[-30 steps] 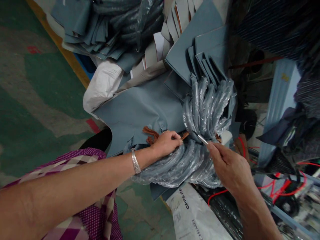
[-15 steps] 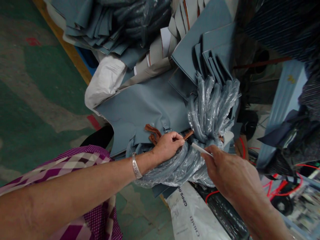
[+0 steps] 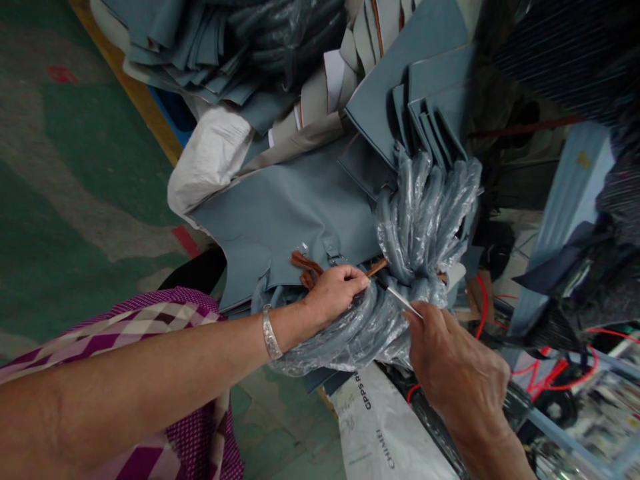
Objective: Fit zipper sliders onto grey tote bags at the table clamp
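My left hand [image 3: 336, 293] is closed, pinching at the middle of a bundle of grey-blue handles wrapped in clear plastic [image 3: 425, 213], beside a brown strap [image 3: 306, 265]. My right hand [image 3: 450, 363] is closed on a thin silver tool [image 3: 400, 301], whose tip points into the same bundle where the handles are tied together. A lower part of the plastic-wrapped handles [image 3: 345, 337] fans out under both hands. A silver bracelet [image 3: 270, 332] sits on my left wrist.
Flat grey-blue leather pieces [image 3: 295, 213] lie under the bundle, with more stacked pieces [image 3: 425, 87] behind. A white sack with print [image 3: 380, 427] lies below. Red cables [image 3: 550, 380] and machine parts are on the right. Green floor [image 3: 75, 167] shows at the left.
My right hand with the silver tool has drawn slightly left and down, keeping its tip at the bundle. The left hand keeps its pinch in nearly the same place.
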Motion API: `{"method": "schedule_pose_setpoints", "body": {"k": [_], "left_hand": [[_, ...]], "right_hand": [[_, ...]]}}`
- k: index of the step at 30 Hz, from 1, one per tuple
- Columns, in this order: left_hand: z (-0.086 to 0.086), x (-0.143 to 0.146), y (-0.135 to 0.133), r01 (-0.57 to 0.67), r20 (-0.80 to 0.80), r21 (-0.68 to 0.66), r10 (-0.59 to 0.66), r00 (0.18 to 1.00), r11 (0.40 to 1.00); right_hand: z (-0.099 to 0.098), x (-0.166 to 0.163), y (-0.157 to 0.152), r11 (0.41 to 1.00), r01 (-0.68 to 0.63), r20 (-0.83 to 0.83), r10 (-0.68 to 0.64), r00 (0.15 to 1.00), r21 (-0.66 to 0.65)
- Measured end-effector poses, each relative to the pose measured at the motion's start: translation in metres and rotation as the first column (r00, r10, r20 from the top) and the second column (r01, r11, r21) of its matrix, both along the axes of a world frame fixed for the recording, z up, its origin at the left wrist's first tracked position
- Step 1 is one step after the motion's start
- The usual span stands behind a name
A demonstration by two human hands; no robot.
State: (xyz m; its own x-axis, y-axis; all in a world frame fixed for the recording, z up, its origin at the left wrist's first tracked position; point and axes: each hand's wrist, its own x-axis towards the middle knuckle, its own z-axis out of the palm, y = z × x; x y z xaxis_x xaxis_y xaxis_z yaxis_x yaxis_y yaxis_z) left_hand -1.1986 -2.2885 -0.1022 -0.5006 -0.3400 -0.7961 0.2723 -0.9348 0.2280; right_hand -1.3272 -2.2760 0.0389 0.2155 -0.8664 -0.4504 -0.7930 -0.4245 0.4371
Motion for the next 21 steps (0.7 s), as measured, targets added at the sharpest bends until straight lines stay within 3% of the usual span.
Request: {"method": "schedule_pose_setpoints", "body": {"k": [10, 21], "left_hand": [[0.005, 0.005, -0.002, -0.019, -0.003, 0.021, 0.019, 1.000, 1.000], [0.008, 0.012, -0.002, -0.055, -0.072, 0.037, 0.057, 0.996, 0.998]], "right_hand": [[-0.014, 0.006, 0.003, 0.994, 0.024, 0.056, -0.018, 0.998, -0.107], [-0.020, -0.003, 0.009, 0.990, -0.001, 0.081, 0.012, 0.997, -0.140]]}}
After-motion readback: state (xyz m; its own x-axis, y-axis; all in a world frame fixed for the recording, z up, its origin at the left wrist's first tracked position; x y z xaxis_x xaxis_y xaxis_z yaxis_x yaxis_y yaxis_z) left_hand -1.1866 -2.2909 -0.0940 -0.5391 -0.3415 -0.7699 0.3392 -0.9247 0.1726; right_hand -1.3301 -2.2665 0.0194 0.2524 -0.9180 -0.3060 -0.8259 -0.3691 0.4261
